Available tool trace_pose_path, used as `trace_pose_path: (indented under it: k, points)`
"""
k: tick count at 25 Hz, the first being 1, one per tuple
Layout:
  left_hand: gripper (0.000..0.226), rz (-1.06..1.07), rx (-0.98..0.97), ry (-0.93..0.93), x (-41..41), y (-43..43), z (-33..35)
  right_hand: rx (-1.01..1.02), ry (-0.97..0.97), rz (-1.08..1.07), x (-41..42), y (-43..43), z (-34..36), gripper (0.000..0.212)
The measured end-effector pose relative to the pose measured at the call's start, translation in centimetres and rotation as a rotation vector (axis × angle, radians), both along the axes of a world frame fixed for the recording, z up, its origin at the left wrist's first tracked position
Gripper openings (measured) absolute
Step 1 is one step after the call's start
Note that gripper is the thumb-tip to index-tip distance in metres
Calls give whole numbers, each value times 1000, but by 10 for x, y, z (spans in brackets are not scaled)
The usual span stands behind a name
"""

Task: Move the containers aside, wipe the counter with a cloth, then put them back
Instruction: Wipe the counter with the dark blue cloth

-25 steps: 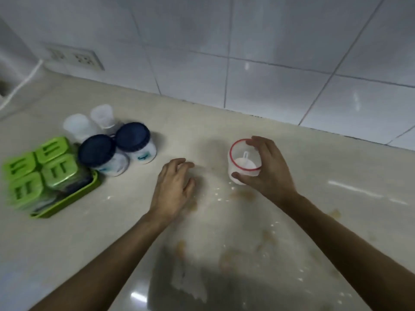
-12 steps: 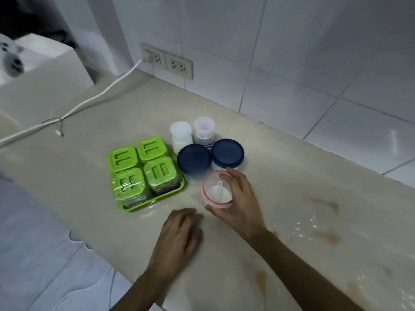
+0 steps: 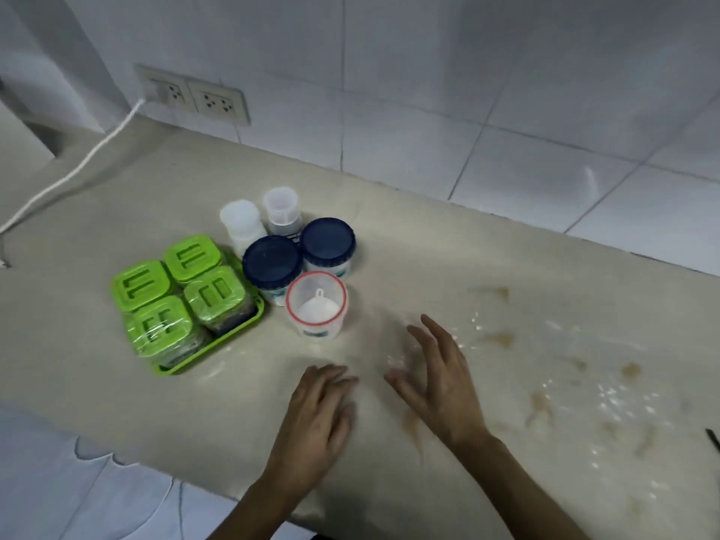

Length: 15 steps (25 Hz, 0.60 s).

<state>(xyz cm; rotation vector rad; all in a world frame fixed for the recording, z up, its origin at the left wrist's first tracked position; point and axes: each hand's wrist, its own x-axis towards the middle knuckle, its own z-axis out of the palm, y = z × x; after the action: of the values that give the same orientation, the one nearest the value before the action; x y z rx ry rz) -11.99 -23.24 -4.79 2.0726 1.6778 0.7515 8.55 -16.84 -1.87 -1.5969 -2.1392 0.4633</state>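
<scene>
A clear cup with a red rim (image 3: 316, 304), holding a white scoop, stands on the beige counter (image 3: 448, 259) in front of two blue-lidded jars (image 3: 272, 263) (image 3: 328, 243). Two small translucent white containers (image 3: 240, 221) (image 3: 281, 209) stand behind them. A green tray (image 3: 218, 342) to the left carries several green-lidded boxes. My right hand (image 3: 438, 378) hovers open just right of the red-rimmed cup, apart from it. My left hand (image 3: 317, 418) lies flat on the counter near the front edge, holding nothing.
Brown stains and white specks (image 3: 576, 376) spread over the right part of the counter. A double wall socket (image 3: 195, 96) with a white cable (image 3: 74, 171) plugged in sits at the back left. A dark thin object (image 3: 713, 438) pokes in at the right edge.
My right hand carried the red-rimmed cup left to the group of containers, set it down and let go. My view swung left with it.
</scene>
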Motion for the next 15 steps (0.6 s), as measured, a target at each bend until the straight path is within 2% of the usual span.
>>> trace_pose_path:
  k: [8,15]
  points:
    - [30,-423,102,27,145,-3,11,-91,5,-569,188,-136,-2,67]
    - [35,-644,170,146,279,-36,22,-81,-66,-763,312,-205,-7,64]
